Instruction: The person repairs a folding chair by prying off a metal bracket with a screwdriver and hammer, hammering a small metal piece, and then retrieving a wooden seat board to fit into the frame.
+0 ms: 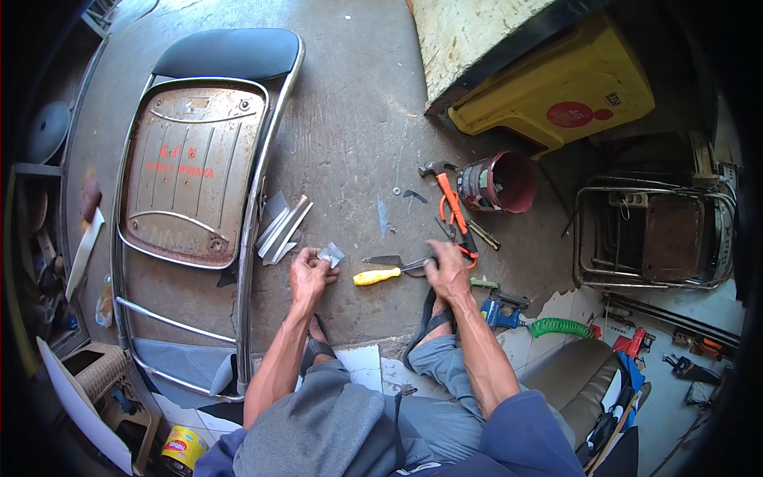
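The left hand (310, 276) pinches a clear packet (332, 254) at its one o'clock; the right hand (449, 274) curls, grip unclear, screwdriver (376, 277) at nine. Concrete floor (342, 183); folding chair (191, 171) at ten.

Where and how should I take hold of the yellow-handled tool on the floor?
Best, I'd judge, by its thick yellow handle, coming from the near side, left of the right hand. The handle's butt points left; the thin shaft runs right toward that hand, and a dark blade lies beyond the handle on the far side.
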`<state>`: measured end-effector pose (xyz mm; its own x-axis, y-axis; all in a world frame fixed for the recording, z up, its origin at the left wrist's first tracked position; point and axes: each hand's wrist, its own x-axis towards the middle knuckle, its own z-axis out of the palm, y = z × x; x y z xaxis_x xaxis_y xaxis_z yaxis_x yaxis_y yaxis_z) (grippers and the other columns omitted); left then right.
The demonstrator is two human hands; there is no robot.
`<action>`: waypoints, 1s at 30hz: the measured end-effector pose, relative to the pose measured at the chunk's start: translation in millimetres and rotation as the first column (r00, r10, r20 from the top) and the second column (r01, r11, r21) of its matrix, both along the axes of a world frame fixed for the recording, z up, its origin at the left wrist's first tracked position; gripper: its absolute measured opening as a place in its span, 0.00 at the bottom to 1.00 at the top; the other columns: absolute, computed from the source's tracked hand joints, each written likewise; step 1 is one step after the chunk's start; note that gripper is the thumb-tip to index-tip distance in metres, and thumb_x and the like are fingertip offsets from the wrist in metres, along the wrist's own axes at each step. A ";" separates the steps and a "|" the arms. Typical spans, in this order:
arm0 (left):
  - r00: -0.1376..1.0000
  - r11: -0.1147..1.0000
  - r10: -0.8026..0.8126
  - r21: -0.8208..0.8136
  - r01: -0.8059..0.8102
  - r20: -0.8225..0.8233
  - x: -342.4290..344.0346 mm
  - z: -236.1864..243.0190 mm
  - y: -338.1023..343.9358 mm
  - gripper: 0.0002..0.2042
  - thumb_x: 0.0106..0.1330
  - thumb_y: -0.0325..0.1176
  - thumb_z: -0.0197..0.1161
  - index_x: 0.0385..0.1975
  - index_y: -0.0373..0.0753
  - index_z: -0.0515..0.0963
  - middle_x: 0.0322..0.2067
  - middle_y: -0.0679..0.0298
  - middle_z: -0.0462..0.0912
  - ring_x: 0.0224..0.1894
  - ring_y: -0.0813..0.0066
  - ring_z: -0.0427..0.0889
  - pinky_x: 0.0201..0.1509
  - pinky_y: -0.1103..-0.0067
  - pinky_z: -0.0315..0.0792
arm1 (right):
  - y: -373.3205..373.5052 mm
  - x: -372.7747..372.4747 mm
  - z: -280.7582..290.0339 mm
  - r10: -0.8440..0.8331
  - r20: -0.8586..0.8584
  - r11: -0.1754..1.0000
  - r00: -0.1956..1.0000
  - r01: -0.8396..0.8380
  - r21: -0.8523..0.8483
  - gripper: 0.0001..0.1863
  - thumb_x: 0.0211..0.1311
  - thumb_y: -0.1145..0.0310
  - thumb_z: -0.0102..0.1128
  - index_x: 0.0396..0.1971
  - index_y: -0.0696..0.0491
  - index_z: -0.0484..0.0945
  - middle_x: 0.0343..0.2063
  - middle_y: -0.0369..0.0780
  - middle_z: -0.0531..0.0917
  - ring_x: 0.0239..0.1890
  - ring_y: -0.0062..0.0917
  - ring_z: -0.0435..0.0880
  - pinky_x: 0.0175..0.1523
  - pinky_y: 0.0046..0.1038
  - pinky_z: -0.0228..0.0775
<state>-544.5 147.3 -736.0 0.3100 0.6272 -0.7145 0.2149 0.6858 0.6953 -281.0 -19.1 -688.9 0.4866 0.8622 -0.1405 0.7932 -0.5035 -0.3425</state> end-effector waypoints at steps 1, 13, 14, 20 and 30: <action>1.000 1.000 0.005 0.014 -0.005 -0.003 -4.0 -4.2 -5.2 0.12 0.70 0.28 0.58 0.49 0.27 0.73 0.36 0.52 0.86 0.33 0.69 0.88 0.35 0.76 0.84 | 6.4 -11.3 9.0 0.153 -0.067 0.988 0.986 -0.152 0.009 0.23 0.56 0.67 0.64 0.54 0.52 0.78 0.46 0.48 0.80 0.52 0.44 0.78 0.60 0.43 0.67; 0.991 0.988 -0.113 0.097 0.119 -0.065 -0.4 0.5 18.4 0.11 0.71 0.28 0.58 0.46 0.28 0.72 0.33 0.53 0.85 0.35 0.68 0.89 0.39 0.76 0.85 | 23.2 -21.0 24.6 0.156 -0.177 0.987 0.972 -0.162 -0.021 0.12 0.67 0.68 0.58 0.49 0.48 0.79 0.36 0.44 0.84 0.37 0.45 0.85 0.40 0.44 0.78; 0.990 0.988 -0.111 0.101 0.120 -0.089 -0.5 0.5 18.8 0.10 0.71 0.28 0.58 0.46 0.28 0.73 0.33 0.53 0.85 0.35 0.68 0.89 0.39 0.76 0.85 | 25.5 -30.8 35.2 0.190 -0.163 0.980 0.968 -0.197 -0.030 0.13 0.67 0.69 0.57 0.50 0.48 0.79 0.35 0.44 0.83 0.35 0.43 0.85 0.38 0.43 0.78; 0.978 0.978 -0.100 0.165 0.131 -0.182 0.7 -14.8 14.4 0.11 0.66 0.30 0.59 0.43 0.30 0.76 0.31 0.52 0.88 0.35 0.67 0.90 0.39 0.73 0.82 | 57.4 -104.4 62.9 0.222 -0.054 0.936 0.974 -0.229 -0.267 0.17 0.69 0.69 0.53 0.56 0.44 0.75 0.32 0.44 0.78 0.28 0.42 0.84 0.30 0.44 0.76; 0.956 0.941 -0.142 0.266 0.211 -0.256 5.0 12.8 14.7 0.11 0.65 0.32 0.61 0.43 0.32 0.77 0.31 0.53 0.88 0.35 0.65 0.90 0.40 0.72 0.80 | 72.2 -109.8 66.8 0.268 -0.022 0.917 0.963 -0.262 -0.302 0.07 0.71 0.63 0.52 0.43 0.48 0.74 0.33 0.46 0.78 0.31 0.44 0.87 0.30 0.45 0.77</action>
<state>-539.6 162.0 -723.2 0.2842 0.7659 -0.5768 0.4911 0.4004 0.7736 -390.8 53.1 -622.1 0.2512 0.8791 -0.4051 0.9168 -0.3503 -0.1918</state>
